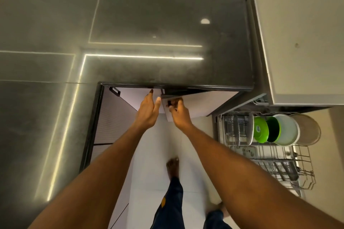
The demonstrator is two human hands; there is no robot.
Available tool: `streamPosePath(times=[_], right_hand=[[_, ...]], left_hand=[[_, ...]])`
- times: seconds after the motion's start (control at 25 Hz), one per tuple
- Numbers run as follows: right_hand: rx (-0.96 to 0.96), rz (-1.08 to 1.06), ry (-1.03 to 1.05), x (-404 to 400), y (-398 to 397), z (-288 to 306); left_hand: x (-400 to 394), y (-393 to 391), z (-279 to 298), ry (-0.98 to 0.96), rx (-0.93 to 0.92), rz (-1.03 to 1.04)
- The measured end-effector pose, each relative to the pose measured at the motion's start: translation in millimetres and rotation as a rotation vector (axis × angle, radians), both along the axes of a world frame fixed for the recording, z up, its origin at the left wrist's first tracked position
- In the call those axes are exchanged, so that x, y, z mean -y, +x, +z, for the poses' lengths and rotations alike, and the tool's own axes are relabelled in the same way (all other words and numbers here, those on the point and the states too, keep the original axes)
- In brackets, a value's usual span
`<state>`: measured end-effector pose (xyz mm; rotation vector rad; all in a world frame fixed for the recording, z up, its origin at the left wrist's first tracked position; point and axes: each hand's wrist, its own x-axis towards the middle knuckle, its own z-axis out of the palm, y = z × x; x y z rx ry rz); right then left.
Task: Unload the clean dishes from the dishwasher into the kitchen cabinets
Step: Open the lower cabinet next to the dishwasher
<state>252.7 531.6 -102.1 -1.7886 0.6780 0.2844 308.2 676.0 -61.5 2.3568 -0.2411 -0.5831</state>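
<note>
No readable text, labels, brands, numbers, no signs on any surface

Open floor (158,154) between cabinet door (168,111) and dishwasher rack (270,163), countertop (149,24) overhanging

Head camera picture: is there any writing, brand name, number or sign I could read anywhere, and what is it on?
No text here can be read.
Light panel under the dishwasher rack: small dark marks, too blurred to read.
Dark countertop, green plates and cabinet door: no writing seen.
</note>
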Motion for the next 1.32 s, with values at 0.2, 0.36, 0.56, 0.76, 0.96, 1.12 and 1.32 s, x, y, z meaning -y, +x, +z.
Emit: streamPosePath(times=[0.2,0.36,0.56,0.76,0.96,1.12,1.32], right_hand=[[-0.031,-0.168,0.098,13,-104,13],[-0.032,-0.331,-0.071,51,-159,28],[-0.041,-0.336,-0.286,90,-170,39],[-0.284,-0.132,-0.672,187,-219,32],[-0.263,0.025,-0.676,208,-231,32],[-0.231,0.018,-0.676,205,-234,28],[-0.199,0.026,-0.595,216,-245,28]], left_hand=[[4,-76,1,-0.217,-0.29,-0.133],[30,-153,-17,-0.194,-0.282,-0.2],[83,-207,-18,-0.187,-0.518,-0.436],[154,-242,-32,-0.009,-0.277,-0.955],[164,-259,-50,0.04,-0.247,-0.814],[135,-260,-59,0.162,-0.296,-0.873],[147,-268,-39,0.073,-0.392,-0.844]])
